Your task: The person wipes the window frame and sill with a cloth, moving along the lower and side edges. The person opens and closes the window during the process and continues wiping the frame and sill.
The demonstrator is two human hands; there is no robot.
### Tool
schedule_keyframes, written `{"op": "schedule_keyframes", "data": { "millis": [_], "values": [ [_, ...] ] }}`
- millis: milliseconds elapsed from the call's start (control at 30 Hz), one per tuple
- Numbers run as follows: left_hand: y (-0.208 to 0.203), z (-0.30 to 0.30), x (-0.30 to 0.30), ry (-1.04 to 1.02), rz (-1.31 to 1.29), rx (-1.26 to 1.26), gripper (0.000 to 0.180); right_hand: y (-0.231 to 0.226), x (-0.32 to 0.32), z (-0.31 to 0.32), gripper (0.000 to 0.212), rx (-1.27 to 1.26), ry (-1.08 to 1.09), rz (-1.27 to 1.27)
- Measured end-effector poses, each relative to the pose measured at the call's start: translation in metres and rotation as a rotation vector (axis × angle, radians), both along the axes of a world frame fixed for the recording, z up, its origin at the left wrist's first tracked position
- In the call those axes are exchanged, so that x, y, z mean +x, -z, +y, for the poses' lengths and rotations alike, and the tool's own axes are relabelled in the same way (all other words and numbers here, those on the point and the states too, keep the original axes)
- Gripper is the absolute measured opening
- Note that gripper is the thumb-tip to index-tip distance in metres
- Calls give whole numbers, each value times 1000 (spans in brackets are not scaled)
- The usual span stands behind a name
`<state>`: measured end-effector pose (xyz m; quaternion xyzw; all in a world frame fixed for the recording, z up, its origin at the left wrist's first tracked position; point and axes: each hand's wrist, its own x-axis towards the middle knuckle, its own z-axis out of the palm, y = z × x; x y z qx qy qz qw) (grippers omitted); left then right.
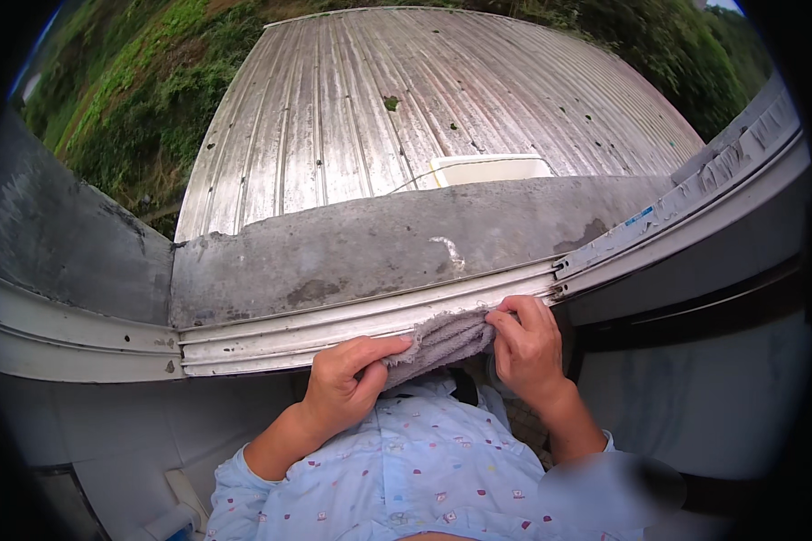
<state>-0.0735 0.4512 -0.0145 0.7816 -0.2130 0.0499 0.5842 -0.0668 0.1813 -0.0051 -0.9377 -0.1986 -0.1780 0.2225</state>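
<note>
A grey-mauve terry cloth (444,341) is stretched between my two hands at the near edge of a white window track (352,329). My left hand (347,374) pinches the cloth's left end between thumb and fingers. At its right end, my right hand (528,347) grips the cloth, with the fingertips close to the track's right part. The cloth is bunched in folds, and its lower part hangs in front of my patterned light blue shirt. Dark marks and dirt show along the grooved rails of the track.
Beyond the track lies a grey concrete ledge (370,239) with damp stains. A corrugated metal roof (334,117) and a white basin-like thing (492,169) are farther out. White frame sides rise at left and right (695,212). Tiled wall (108,424) is below the track.
</note>
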Motion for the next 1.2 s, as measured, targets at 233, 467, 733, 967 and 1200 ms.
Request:
{"op": "schedule_keyframes", "data": {
  "millis": [233, 467, 733, 967, 1200],
  "values": [
    [-1, 19, -6, 299, -30, 43, 33, 6, -4, 18, 20, -147, -116, 24],
    [0, 42, -15, 259, -90, 49, 35, 12, -2, 54, 7, -189, -188, -53],
    [2, 71, -28, 72, -27, -1, 38, 14, 1, 90, 12, -166, -343, -88],
    [3, 90, -37, -66, 39, -10, 35, 21, 4, 122, 11, -113, -452, -132],
    [1, 94, -48, -47, 4, -37, 34, 32, 11, 136, 15, 460, -585, 105]
  ]
}}
